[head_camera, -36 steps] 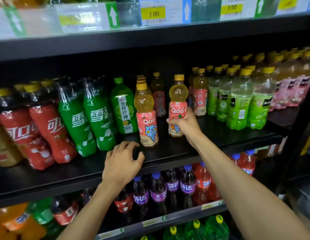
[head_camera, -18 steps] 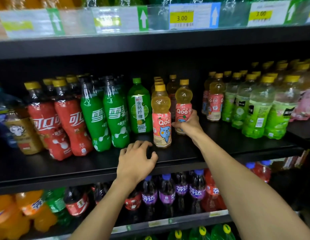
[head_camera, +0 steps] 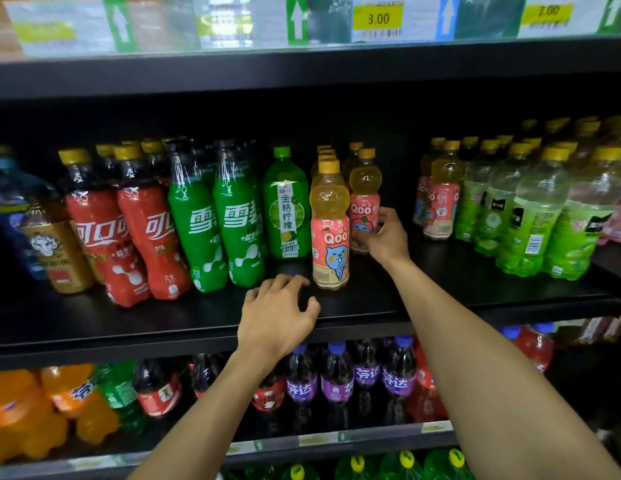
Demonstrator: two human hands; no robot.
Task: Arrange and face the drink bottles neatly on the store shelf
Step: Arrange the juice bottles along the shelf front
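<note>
On the black shelf (head_camera: pixel 440 306), at its front edge, resting the left hand (head_camera: pixel 278 317), fingers spread, holding nothing. Reaching past the upright front Qoo bottle (head_camera: pixel 330 230), gripping the rear Qoo bottle (head_camera: pixel 364 188) with the right hand (head_camera: pixel 385 237).

To the right of the right grip (head_camera: pixel 385 239), the black shelf (head_camera: pixel 437 289) lies bare up to the next row of pink-labelled bottles (head_camera: pixel 439 206), leaving a clear gap. Just left of it, the front Qoo bottle (head_camera: pixel 330 237) crowds the rear Qoo bottle (head_camera: pixel 365 181) it holds, with the green lemon bottle (head_camera: pixel 286 209) beyond. Left of the left grip (head_camera: pixel 278 317), a bare strip runs along the shelf front. Green soda bottles (head_camera: pixel 238 220) and red cola bottles (head_camera: pixel 149 237) wall it behind.
</note>
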